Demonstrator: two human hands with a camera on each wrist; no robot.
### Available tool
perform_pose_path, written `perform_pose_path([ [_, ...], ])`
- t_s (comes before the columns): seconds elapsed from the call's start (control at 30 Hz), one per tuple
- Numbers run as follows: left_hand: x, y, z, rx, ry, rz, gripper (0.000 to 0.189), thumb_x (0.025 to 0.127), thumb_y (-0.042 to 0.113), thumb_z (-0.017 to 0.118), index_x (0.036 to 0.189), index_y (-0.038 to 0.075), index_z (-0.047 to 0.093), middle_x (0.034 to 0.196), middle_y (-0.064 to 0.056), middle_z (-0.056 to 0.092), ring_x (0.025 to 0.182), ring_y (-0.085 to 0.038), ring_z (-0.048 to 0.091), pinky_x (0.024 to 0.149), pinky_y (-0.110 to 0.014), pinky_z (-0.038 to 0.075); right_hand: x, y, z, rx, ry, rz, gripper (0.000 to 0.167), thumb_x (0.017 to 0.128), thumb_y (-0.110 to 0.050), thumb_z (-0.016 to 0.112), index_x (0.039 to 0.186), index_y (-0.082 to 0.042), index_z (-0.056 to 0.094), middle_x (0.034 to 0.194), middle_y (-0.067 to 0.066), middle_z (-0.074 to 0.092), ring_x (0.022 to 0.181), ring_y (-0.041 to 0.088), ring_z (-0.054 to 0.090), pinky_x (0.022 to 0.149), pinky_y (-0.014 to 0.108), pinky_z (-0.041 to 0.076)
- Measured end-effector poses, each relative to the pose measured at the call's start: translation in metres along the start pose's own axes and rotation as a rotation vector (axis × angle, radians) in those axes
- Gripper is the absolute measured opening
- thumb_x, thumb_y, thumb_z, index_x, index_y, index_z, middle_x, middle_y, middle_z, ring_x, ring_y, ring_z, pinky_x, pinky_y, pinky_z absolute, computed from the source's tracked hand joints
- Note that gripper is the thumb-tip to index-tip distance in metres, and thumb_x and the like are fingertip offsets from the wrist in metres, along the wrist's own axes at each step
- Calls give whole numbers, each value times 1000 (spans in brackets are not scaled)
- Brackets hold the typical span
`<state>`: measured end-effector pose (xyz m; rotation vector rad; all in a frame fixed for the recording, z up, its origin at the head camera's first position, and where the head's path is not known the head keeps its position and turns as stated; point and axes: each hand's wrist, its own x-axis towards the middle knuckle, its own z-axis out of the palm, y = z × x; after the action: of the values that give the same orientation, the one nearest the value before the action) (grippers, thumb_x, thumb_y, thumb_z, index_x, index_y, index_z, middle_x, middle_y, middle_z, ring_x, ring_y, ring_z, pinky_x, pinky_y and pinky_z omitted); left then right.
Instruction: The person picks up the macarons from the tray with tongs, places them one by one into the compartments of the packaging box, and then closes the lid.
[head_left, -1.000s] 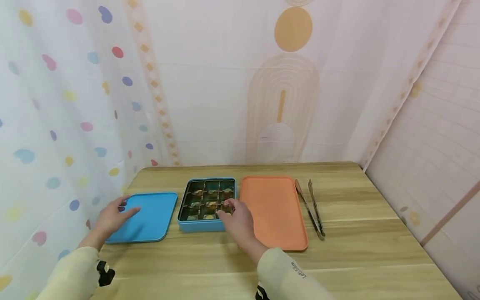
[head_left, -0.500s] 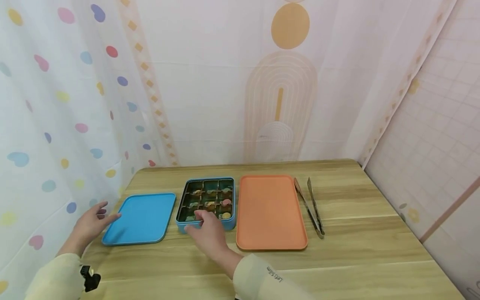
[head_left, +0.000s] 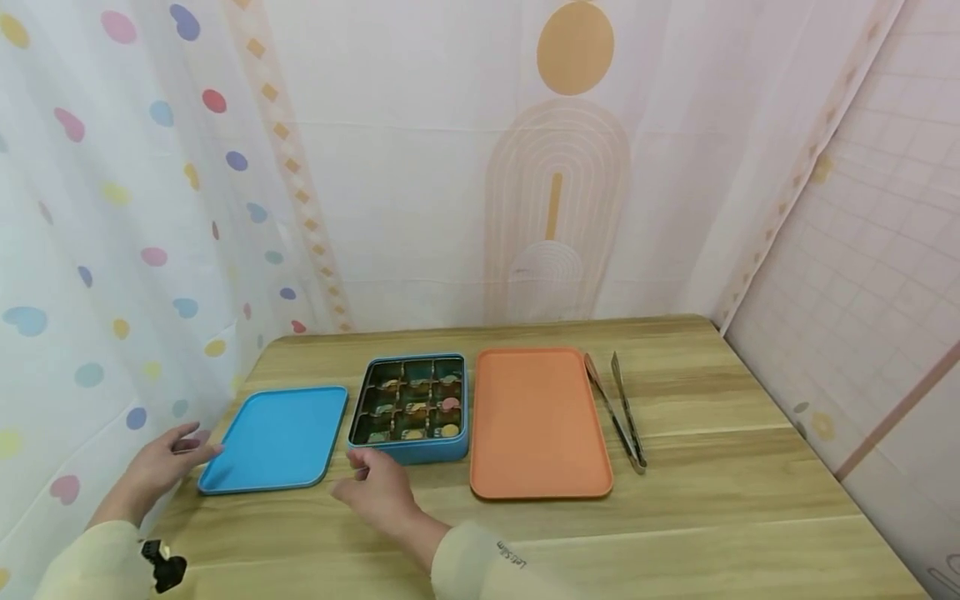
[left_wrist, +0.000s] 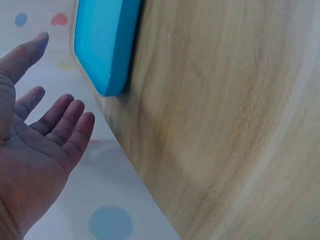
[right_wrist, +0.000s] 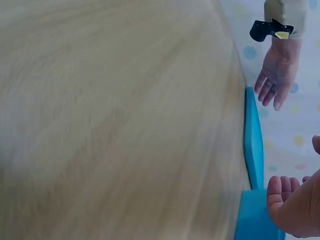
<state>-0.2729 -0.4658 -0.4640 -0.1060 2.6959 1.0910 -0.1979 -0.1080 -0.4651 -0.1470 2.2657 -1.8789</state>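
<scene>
My left hand (head_left: 159,463) hovers at the left side of a flat blue square lid (head_left: 279,442), its fingers relaxed and holding nothing. In the left wrist view, the palm and loosely bent fingers (left_wrist: 75,125) show apart from the lid's corner. My right hand (head_left: 381,493) is over the table just in front of a blue box (head_left: 427,452), with loosely curled fingers and nothing in them. Inside the box, a dark divider makes several compartments with small coloured pieces, among them a pink round one (head_left: 450,404) and a yellow round one (head_left: 450,431).
An orange rectangular tray (head_left: 536,425) lies right of the box. Beyond it rest metal tongs (head_left: 626,417), spread apart. The wooden table (head_left: 712,500) ends at patterned curtains (head_left: 420,208) at the back and left.
My right hand has moved left and toward me, away from the box's right front corner, uncovering the pink and yellow pieces. My left hand has drawn back leftward from over the lid.
</scene>
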Motion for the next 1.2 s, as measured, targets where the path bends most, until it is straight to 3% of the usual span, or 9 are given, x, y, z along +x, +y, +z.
perform_pose_path([
  [0.17, 1, -9, -1, -18, 3, 14, 92, 102, 43, 54, 150, -17, 4, 144, -46, 22, 128, -58, 33, 84, -38, 54, 2, 6, 13, 9, -12, 52, 40, 85, -15, 78, 124, -12, 68, 114, -4, 65, 98, 10, 58, 80, 31, 52],
  [0.37, 2, -18, 0, -42, -5, 29, 88, 102, 36, 56, 149, -19, 6, 141, -47, 25, 123, -55, 43, 78, -27, 55, 6, 12, 23, 14, -11, 98, 42, 85, -16, 79, 125, -9, 66, 116, -2, 64, 106, 16, 60, 87, 35, 52],
  [0.57, 2, -22, 4, -98, -59, 17, 87, 102, 36, 56, 152, -15, 6, 144, -46, 26, 128, -53, 40, 84, -27, 54, 11, 19, 30, 0, -9, 105, 47, 85, -15, 78, 128, -7, 64, 121, 2, 64, 112, 21, 61, 92, 38, 51],
  [0.83, 1, -21, 8, -122, -63, 31, 84, 103, 31, 56, 152, -15, 5, 146, -45, 24, 127, -46, 42, 83, -24, 52, 15, 20, 40, 8, -6, 108, 50, 84, -13, 79, 131, -4, 61, 123, 5, 63, 114, 22, 60, 95, 39, 50],
  [1.03, -7, -16, 12, -133, -72, 54, 83, 103, 31, 56, 152, -16, 6, 147, -45, 25, 132, -50, 36, 82, -19, 50, 18, 19, 46, 54, -26, 126, 57, 85, -12, 79, 136, -1, 57, 123, 7, 62, 113, 24, 59, 92, 42, 51],
  [1.1, -9, -15, 13, -140, -74, 60, 83, 103, 30, 56, 152, -16, 8, 147, -44, 26, 130, -43, 43, 82, -18, 50, 20, 19, 46, 55, -35, 129, 58, 85, -12, 79, 137, -2, 56, 121, 6, 62, 110, 24, 60, 90, 43, 52],
  [1.2, -10, -14, 13, -156, -73, 61, 82, 102, 30, 58, 151, -17, 13, 147, -44, 27, 117, -17, 57, 83, -19, 51, 21, 17, 46, 50, -56, 135, 62, 85, -13, 79, 140, -3, 53, 118, 6, 62, 107, 24, 60, 88, 43, 52],
])
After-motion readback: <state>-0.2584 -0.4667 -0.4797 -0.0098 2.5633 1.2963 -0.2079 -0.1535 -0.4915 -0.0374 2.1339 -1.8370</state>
